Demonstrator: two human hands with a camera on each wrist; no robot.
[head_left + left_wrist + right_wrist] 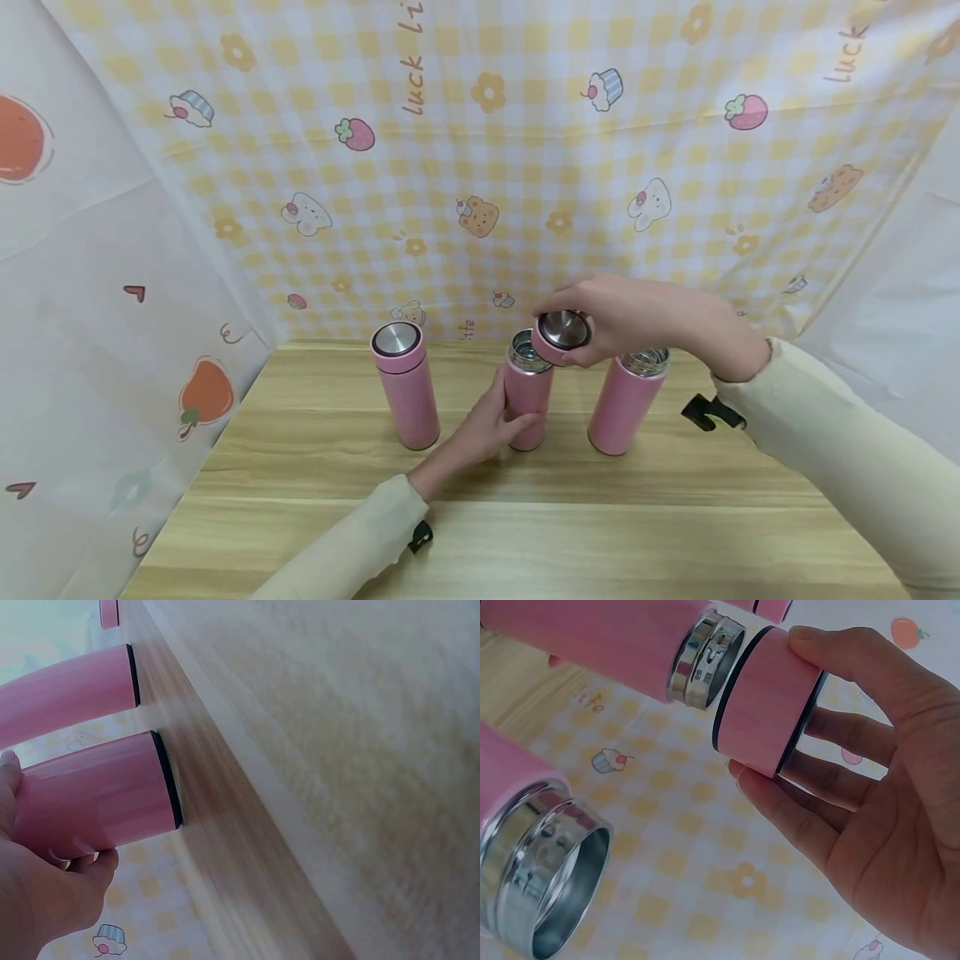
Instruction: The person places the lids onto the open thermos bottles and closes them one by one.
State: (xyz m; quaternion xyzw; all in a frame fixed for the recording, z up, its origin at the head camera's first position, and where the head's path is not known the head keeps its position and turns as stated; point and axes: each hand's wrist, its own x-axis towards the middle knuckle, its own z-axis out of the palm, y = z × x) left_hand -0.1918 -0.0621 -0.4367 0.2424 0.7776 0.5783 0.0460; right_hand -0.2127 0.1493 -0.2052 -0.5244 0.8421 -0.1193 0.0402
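The middle pink thermos bottle [526, 392] stands upright on the table, its steel neck uncovered. My left hand [486, 427] grips its body from the left; in the left wrist view the thumb and fingers curl round the bottle [97, 799]. With thumb and fingers my right hand [611, 317] holds a pink lid [564, 332] with a steel top, just beside and above that mouth. In the right wrist view the lid [769, 701] is apart from the threaded neck [707, 660], with a small gap between them.
To the left stands a pink thermos with its lid on [408, 392]. On the right is a lidless one [626, 404], partly behind the right hand. They share a wooden table [525, 542]. A yellow checked cloth [487, 150] hangs right behind the bottles.
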